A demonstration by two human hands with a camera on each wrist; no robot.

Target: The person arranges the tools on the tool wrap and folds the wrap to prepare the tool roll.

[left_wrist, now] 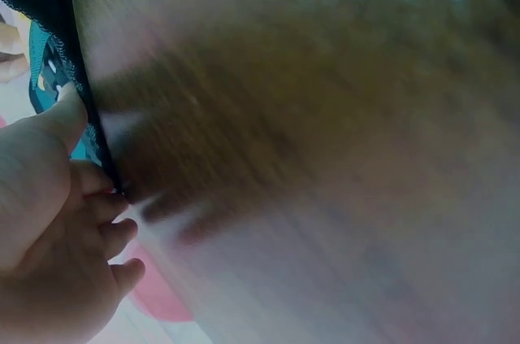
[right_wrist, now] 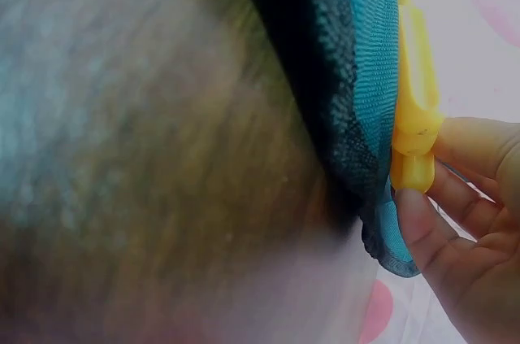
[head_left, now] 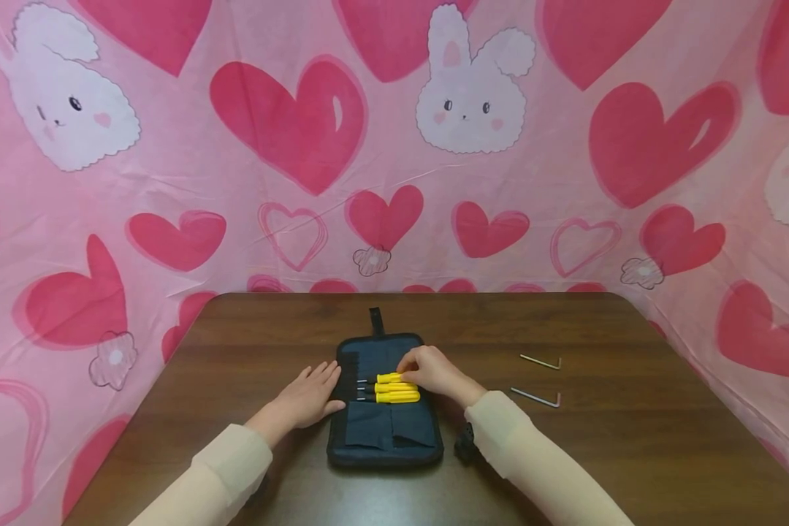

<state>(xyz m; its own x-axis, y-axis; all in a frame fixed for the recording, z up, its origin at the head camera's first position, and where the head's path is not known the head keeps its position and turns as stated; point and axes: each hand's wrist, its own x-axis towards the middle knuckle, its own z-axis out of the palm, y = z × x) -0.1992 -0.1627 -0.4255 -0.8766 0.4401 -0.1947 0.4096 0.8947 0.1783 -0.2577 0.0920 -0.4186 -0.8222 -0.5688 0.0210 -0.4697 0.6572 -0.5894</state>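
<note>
A black tool pouch (head_left: 383, 354) lies unfolded on the table, its inside up. Several yellow-handled screwdrivers (head_left: 397, 397) sit side by side across its middle, shafts pointing left into the slotted band. My right hand (head_left: 430, 372) pinches the end of the farthest screwdriver (head_left: 386, 378) between thumb and fingers. Up close in the right wrist view, the yellow handle (right_wrist: 416, 76) shows against the pouch's edge. With fingers extended, my left hand (head_left: 309, 394) rests on the pouch's left edge. The left wrist view shows its thumb (left_wrist: 69, 116) over that edge.
Two L-shaped hex keys lie on the wooden table (head_left: 598, 453) to the right, one farther back (head_left: 540, 362) and one nearer (head_left: 535, 397). The pouch's strap (head_left: 376, 321) points away from me. A pink heart-patterned cloth (head_left: 394, 168) hangs behind the table.
</note>
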